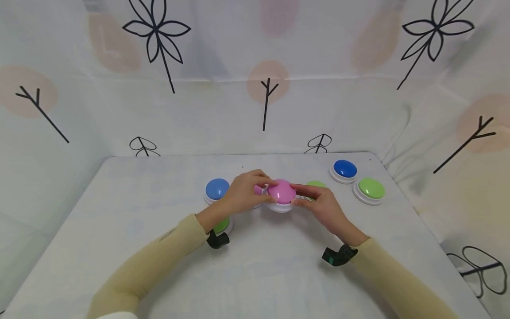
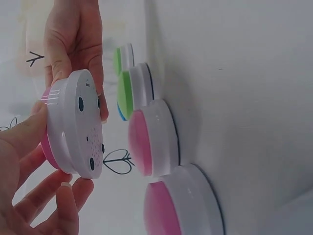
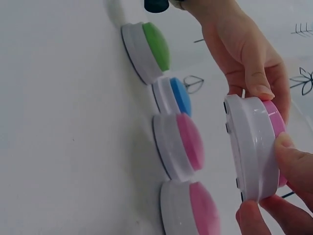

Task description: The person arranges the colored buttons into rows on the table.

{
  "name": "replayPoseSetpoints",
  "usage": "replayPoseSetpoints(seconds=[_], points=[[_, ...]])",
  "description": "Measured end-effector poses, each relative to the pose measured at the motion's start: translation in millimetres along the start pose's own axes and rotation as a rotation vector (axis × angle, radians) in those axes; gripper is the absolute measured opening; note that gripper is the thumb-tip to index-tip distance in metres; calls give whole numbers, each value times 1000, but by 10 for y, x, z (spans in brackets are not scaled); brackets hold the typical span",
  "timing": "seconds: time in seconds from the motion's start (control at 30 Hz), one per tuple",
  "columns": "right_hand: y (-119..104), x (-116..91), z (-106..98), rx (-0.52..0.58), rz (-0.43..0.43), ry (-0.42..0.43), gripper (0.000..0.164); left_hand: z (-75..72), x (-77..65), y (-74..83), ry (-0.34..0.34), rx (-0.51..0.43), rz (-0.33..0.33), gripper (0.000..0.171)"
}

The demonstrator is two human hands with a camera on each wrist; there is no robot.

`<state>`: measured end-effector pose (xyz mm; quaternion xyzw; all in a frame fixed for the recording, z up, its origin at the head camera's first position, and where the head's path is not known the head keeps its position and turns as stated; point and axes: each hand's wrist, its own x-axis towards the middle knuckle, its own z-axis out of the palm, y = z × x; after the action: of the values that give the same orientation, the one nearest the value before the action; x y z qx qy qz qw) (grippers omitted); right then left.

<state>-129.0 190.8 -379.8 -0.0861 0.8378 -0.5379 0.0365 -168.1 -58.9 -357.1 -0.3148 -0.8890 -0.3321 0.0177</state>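
Observation:
Both hands hold one round push button [image 1: 281, 192] with a pink dome and a white base, raised off the table. My left hand [image 1: 245, 190] grips its left side, and my right hand [image 1: 324, 207] grips its right side. In the left wrist view, the button's underside [image 2: 90, 127] shows dark feet and small holes. Below it stand two more pink buttons [image 2: 141, 142], side by side on the table. The head view shows just part of one pink button [image 1: 257, 190] behind the left fingers; the held button hides the other.
A blue button [image 1: 217, 189] stands left of the hands, with a green button [image 1: 220, 225] partly under the left wrist. Right of them are a partly hidden green button [image 1: 316, 183], a dark blue button [image 1: 345, 169] and another green button [image 1: 371, 188]. Patterned cloth [image 1: 223, 115] hangs behind the white table [image 1: 255, 274].

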Motion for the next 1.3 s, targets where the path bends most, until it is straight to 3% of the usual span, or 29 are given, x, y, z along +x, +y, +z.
replayPoseSetpoints(seconds=[0.43,0.97,1.3], points=[[80,-52,247,-54,-62,-70,48,-27,-270,-114,-46,-13,-28,48],[113,-117,554,3,-126,-176,51,-56,-579,-278,-99,31,22,52],[112,-95,664,-37,-150,-238,49,-59,-693,-367,-127,47,33,50]])
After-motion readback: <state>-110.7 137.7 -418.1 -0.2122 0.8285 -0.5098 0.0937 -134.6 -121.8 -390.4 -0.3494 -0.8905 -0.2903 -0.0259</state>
